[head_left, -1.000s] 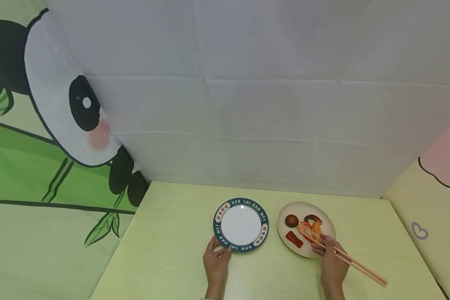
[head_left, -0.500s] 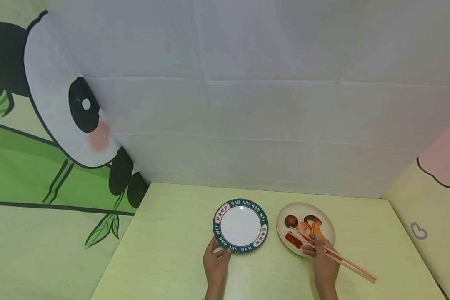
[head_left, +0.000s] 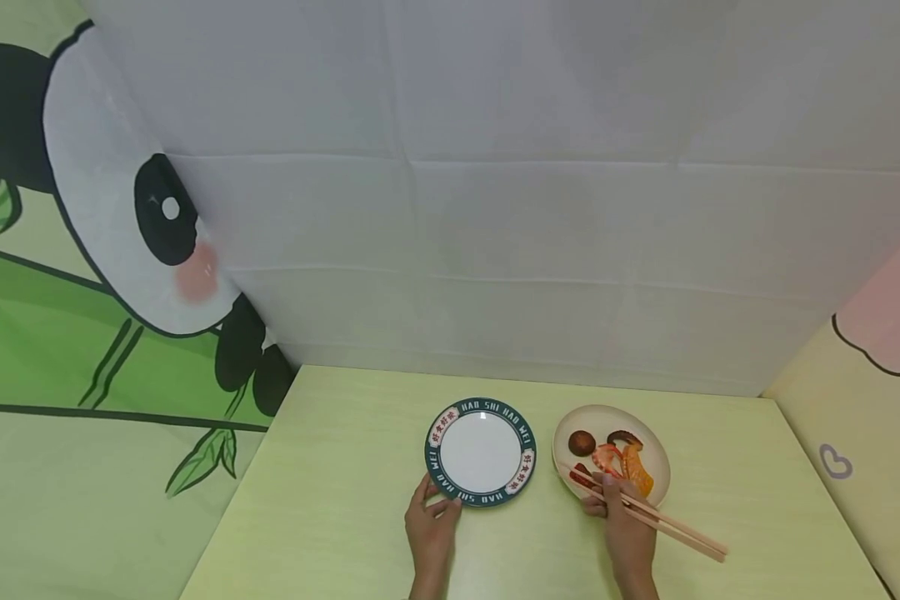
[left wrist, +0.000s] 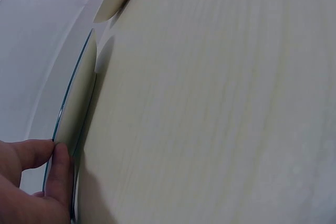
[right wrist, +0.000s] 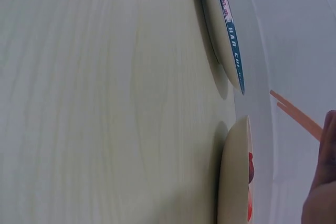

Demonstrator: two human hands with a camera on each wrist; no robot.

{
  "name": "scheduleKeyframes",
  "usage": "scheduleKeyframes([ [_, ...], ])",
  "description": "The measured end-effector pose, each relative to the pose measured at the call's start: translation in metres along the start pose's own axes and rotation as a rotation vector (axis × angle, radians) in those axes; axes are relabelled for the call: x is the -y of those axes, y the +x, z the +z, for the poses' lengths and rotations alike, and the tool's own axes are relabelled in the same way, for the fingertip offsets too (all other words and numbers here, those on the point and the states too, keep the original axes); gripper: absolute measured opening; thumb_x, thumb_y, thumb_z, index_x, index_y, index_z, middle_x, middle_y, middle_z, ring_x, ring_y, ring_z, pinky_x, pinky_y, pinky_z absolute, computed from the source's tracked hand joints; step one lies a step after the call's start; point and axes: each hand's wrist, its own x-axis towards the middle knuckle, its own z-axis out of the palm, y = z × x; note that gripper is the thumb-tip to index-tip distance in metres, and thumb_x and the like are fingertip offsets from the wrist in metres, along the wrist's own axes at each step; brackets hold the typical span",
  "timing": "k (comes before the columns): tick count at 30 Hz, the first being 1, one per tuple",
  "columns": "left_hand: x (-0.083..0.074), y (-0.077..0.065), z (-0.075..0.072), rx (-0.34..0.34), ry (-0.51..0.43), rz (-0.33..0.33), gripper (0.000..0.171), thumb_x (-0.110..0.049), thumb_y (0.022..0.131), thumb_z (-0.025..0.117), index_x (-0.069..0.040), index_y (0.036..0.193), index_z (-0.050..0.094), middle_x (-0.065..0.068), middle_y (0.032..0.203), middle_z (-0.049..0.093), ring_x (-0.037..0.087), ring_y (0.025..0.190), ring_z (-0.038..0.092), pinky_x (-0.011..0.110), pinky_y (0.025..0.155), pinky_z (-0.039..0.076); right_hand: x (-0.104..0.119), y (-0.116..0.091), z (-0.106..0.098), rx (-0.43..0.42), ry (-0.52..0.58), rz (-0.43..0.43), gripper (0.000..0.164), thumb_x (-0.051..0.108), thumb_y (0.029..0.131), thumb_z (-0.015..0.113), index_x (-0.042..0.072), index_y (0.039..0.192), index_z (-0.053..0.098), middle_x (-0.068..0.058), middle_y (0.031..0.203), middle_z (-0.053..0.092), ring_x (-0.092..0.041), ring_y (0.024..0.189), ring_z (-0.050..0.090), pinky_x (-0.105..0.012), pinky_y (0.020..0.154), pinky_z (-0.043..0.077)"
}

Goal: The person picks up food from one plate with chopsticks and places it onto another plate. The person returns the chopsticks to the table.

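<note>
My left hand (head_left: 431, 533) pinches the near-left rim of a white plate (head_left: 482, 452) with a green lettered border; in the left wrist view the thumb and fingers (left wrist: 59, 174) grip its edge. My right hand (head_left: 630, 537) holds a pair of wooden chopsticks (head_left: 678, 532), which slant left over the beige plate (head_left: 598, 415). Their tips overlap a dark red strip of food (head_left: 581, 468) in the head view. In the right wrist view the tips stand slightly apart, above the rim. Also on the beige plate are a round brown mushroom (head_left: 582, 443), a shrimp-like piece (head_left: 604, 458) and an orange piece (head_left: 637, 473).
A dark brown curved slice (head_left: 626, 437) lies toward the back of the beige plate. Both plates stand on a pale yellow table (head_left: 345, 500). Behind it rises a grey-white sheet (head_left: 525, 317), and a panda-print panel (head_left: 120, 275) borders the left side.
My right hand and the chopsticks have moved left, their tips passing from the shrimp-like piece to the red strip. My left hand and the green-bordered plate have stayed put.
</note>
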Motion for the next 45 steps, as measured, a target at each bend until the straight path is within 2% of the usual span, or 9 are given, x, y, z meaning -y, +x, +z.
scheduleKeyframes([
  [3, 0.000, 0.000, 0.000, -0.001, 0.004, 0.002, 0.072, 0.008, 0.077, 0.078, 0.009, 0.145, 0.055, 0.020, 0.118, 0.062, 0.025, 0.089, 0.072, 0.021, 0.066, 0.055, 0.000, -0.001, 0.003, 0.005, 0.014, -0.008, 0.029, 0.005, 0.108, 0.057, -0.021, 0.112, 0.068, -0.006, 0.081, 0.078, -0.007, 0.059, 0.072, -0.022, 0.057, 0.059],
  [7, 0.001, 0.000, 0.001, -0.001, 0.006, 0.001, 0.071, 0.007, 0.078, 0.078, 0.008, 0.146, 0.056, 0.019, 0.118, 0.062, 0.024, 0.089, 0.071, 0.021, 0.066, 0.055, -0.001, -0.002, 0.004, 0.016, 0.028, -0.013, 0.029, 0.005, 0.108, 0.057, -0.021, 0.111, 0.068, 0.001, 0.088, 0.079, -0.008, 0.061, 0.073, -0.023, 0.058, 0.060],
  [13, 0.004, 0.001, 0.002, -0.002, 0.006, 0.001, 0.071, 0.007, 0.078, 0.077, 0.008, 0.146, 0.056, 0.018, 0.118, 0.062, 0.024, 0.089, 0.071, 0.021, 0.066, 0.054, -0.001, -0.004, 0.004, 0.049, -0.037, -0.013, 0.029, 0.006, 0.109, 0.055, -0.019, 0.115, 0.068, 0.006, 0.088, 0.078, -0.006, 0.063, 0.072, -0.022, 0.059, 0.059],
  [20, 0.005, 0.000, 0.001, -0.001, -0.002, 0.016, 0.071, 0.008, 0.078, 0.078, 0.009, 0.145, 0.055, 0.021, 0.118, 0.062, 0.024, 0.088, 0.071, 0.021, 0.066, 0.054, -0.001, -0.008, 0.007, 0.052, -0.072, -0.049, 0.025, 0.003, 0.107, 0.056, -0.017, 0.112, 0.071, 0.001, 0.087, 0.078, -0.005, 0.062, 0.072, -0.022, 0.057, 0.059],
  [25, 0.005, 0.000, 0.001, -0.002, -0.010, 0.014, 0.071, 0.009, 0.077, 0.078, 0.009, 0.145, 0.056, 0.021, 0.118, 0.062, 0.025, 0.088, 0.071, 0.021, 0.066, 0.054, -0.005, -0.009, 0.008, 0.067, -0.109, -0.118, 0.021, 0.000, 0.105, 0.059, -0.014, 0.108, 0.074, -0.001, 0.085, 0.075, -0.006, 0.060, 0.072, -0.021, 0.056, 0.058],
  [30, 0.004, 0.000, 0.002, 0.000, -0.003, -0.001, 0.071, 0.008, 0.078, 0.077, 0.008, 0.146, 0.056, 0.020, 0.119, 0.063, 0.025, 0.090, 0.071, 0.021, 0.066, 0.054, -0.009, -0.011, 0.010, 0.085, -0.115, -0.173, 0.017, -0.004, 0.103, 0.061, -0.013, 0.104, 0.075, -0.005, 0.091, 0.074, -0.008, 0.064, 0.072, -0.023, 0.055, 0.059],
  [37, 0.003, 0.001, 0.002, 0.003, -0.001, -0.011, 0.072, 0.008, 0.079, 0.078, 0.007, 0.147, 0.055, 0.019, 0.122, 0.063, 0.024, 0.091, 0.070, 0.022, 0.067, 0.054, -0.011, -0.013, 0.012, 0.132, -0.196, -0.174, 0.017, 0.000, 0.103, 0.063, -0.010, 0.103, 0.076, -0.020, 0.090, 0.067, -0.010, 0.065, 0.070, -0.024, 0.056, 0.059],
  [45, 0.004, 0.001, 0.003, -0.004, 0.004, -0.006, 0.072, 0.008, 0.078, 0.078, 0.007, 0.146, 0.055, 0.019, 0.121, 0.064, 0.025, 0.091, 0.071, 0.022, 0.066, 0.055, -0.013, -0.015, 0.012, 0.175, -0.231, -0.169, 0.014, -0.001, 0.101, 0.067, -0.002, 0.106, 0.080, -0.019, 0.091, 0.066, -0.008, 0.070, 0.070, -0.023, 0.057, 0.059],
])
